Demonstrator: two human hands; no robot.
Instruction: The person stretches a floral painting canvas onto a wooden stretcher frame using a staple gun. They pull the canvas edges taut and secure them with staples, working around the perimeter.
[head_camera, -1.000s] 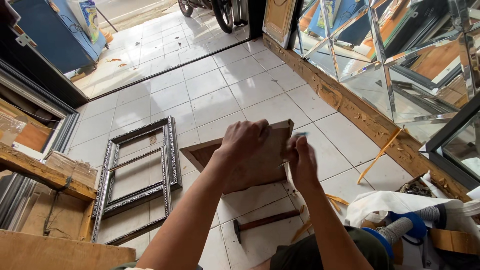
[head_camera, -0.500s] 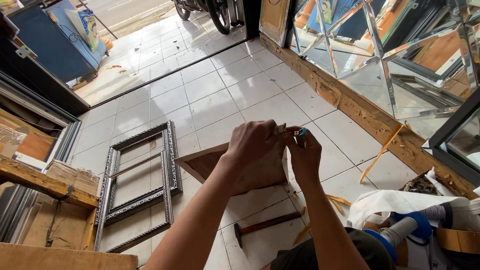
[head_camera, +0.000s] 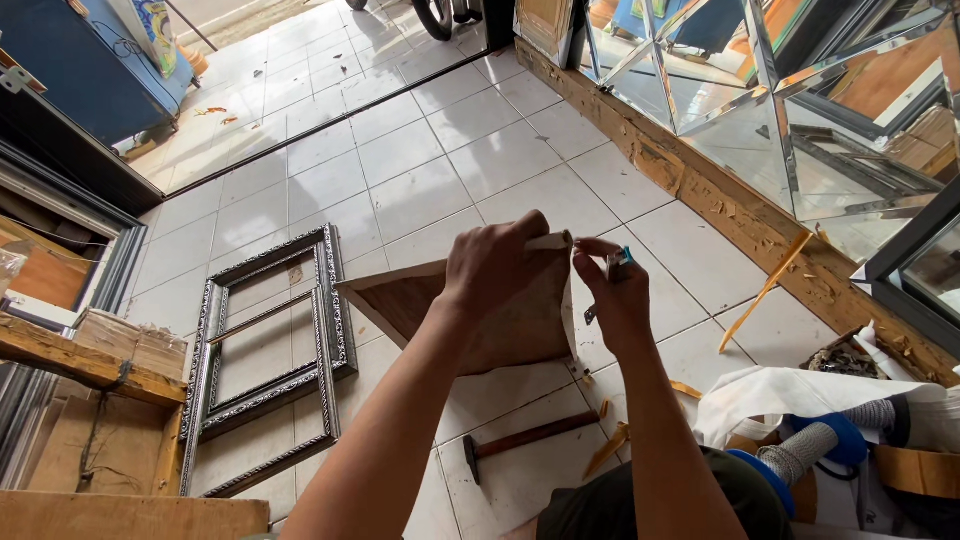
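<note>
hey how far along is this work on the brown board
Done: an ornate silver frame lies assembled on the tiled floor. In hand: left hand steadies the brown board; right hand holds a small blade at its edge. Left: hammer lies untouched.

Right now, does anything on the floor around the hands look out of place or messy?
Yes. Wood chips and splinters litter the white tiles beside a hammer lying loose on the floor below the wooden panel. The left hand grips that panel; the right hand pinches a small tool at its edge.
</note>
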